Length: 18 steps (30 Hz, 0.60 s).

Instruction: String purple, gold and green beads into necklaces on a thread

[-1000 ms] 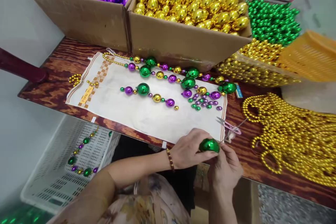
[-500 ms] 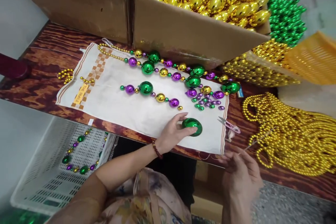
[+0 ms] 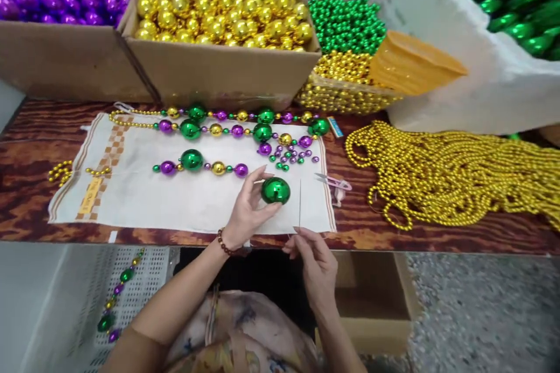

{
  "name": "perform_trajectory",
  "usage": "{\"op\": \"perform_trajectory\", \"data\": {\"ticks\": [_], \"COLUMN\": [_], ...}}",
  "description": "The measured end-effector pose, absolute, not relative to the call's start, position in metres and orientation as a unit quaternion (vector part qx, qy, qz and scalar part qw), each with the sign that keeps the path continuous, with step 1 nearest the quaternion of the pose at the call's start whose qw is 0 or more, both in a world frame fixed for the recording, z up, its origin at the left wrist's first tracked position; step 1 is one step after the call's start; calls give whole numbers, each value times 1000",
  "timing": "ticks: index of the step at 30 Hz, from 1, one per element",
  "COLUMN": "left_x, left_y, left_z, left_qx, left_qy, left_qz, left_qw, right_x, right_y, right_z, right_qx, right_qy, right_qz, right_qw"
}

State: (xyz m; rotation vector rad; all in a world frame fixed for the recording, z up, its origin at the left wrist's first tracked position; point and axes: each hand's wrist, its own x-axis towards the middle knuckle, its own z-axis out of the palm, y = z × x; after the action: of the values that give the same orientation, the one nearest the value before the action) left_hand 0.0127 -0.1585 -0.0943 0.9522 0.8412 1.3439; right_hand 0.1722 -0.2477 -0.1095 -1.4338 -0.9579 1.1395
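My left hand [image 3: 248,210] grips a large shiny green bead [image 3: 276,191] between thumb and fingers, over the front of a white towel [image 3: 144,201]. Close to its right, my right hand [image 3: 314,256] pinches a long thin needle [image 3: 300,201] that points away from me. Behind the hands lies a short row of beads [image 3: 192,159] in green, purple and gold. A longer bead necklace [image 3: 216,130] with a gold bead loop stretches along the towel's far side. Small loose purple and green beads [image 3: 291,156] are clustered near its right end.
Pink-handled snips [image 3: 335,182] lie at the towel's right edge. Gold bead strands [image 3: 437,180] cover the table's right side. Cardboard boxes of gold balls [image 3: 219,17] and purple balls [image 3: 65,3] stand behind. A white crate [image 3: 149,285] with a bead necklace sits below left.
The camera view has turned to the right. My right hand has come in toward the left hand, and the needle now stands upright in view. The green bead stays in my left hand.
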Motion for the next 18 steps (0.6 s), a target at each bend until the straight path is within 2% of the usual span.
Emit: {"op": "perform_trajectory", "data": {"ticks": [12, 18], "left_x": [18, 20], "left_y": [-151, -139], "left_z": [-86, -77], "left_qx": [571, 500], "left_qy": [409, 432], "left_qz": [548, 583], "left_qw": [454, 473], "right_x": [179, 178], "right_y": [-268, -270], "right_z": [-124, -132], "right_qx": [-542, -514], "right_qy": [-396, -490], "right_qz": [466, 417], "right_qw": [577, 567]}}
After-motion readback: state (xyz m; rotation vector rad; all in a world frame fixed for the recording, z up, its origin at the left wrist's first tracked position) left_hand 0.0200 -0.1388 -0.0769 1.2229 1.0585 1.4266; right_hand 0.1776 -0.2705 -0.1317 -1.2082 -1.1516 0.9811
